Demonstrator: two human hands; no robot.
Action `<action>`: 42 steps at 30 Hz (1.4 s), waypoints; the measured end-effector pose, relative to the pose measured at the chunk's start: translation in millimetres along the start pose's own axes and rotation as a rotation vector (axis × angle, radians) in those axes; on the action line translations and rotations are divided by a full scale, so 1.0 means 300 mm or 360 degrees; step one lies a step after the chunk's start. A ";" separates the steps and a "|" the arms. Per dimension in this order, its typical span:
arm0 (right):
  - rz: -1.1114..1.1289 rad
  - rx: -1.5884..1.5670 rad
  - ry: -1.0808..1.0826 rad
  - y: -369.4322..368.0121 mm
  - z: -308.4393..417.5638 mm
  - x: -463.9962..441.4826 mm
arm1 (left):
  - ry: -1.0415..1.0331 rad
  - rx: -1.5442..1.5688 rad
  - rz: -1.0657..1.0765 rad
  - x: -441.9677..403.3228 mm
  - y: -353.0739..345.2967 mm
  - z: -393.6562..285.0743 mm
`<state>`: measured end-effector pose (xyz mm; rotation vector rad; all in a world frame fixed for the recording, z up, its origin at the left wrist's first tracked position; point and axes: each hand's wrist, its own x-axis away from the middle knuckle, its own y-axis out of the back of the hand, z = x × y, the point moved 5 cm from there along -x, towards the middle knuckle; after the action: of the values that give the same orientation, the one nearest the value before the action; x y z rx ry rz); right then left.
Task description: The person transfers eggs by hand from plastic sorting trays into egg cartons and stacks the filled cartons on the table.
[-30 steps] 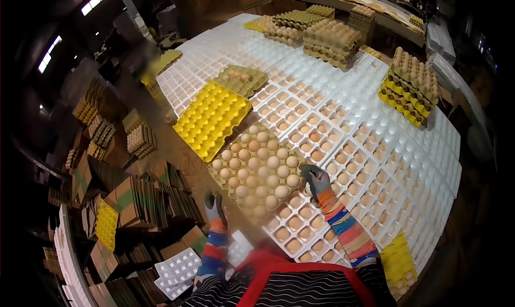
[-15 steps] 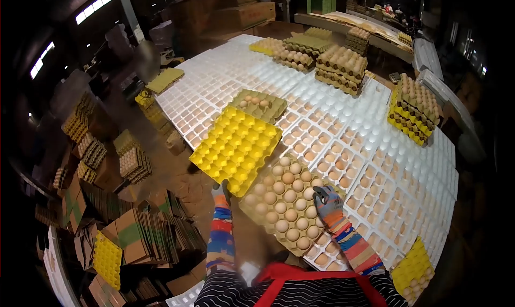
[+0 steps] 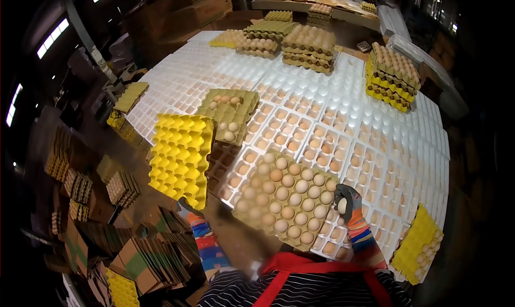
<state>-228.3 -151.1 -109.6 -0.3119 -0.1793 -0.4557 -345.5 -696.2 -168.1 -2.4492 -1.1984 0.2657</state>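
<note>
Head view: left hand gripped a yellow tray; right hand gripped a pale egg.
Left to right: flattened cardboard stood in rows below the table edge; the yellow tray was steeply tilted, its pocketed face in view, with the gloved left hand closed on its lower edge; an olive tray just behind it carried a few eggs at its left and near sides; a well-filled egg tray lay between the two hands, partly over white compartmented trays, many of them holding eggs; the pale egg sat within the curled fingers of the gloved right hand, just beside the filled tray's right edge; a stack of loaded trays stood farther back; a second yellow tray, eggs along its right side, lay at the near right corner.
</note>
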 end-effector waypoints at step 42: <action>0.0648 0.1711 0.0792 0.283 -0.028 0.313 | 0.0063 -0.2307 0.1744 0.346 -0.407 0.146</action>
<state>-105.8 -119.4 -116.7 0.8081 0.1393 0.0188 -383.5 -534.9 -154.5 -4.0407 0.4494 -0.6104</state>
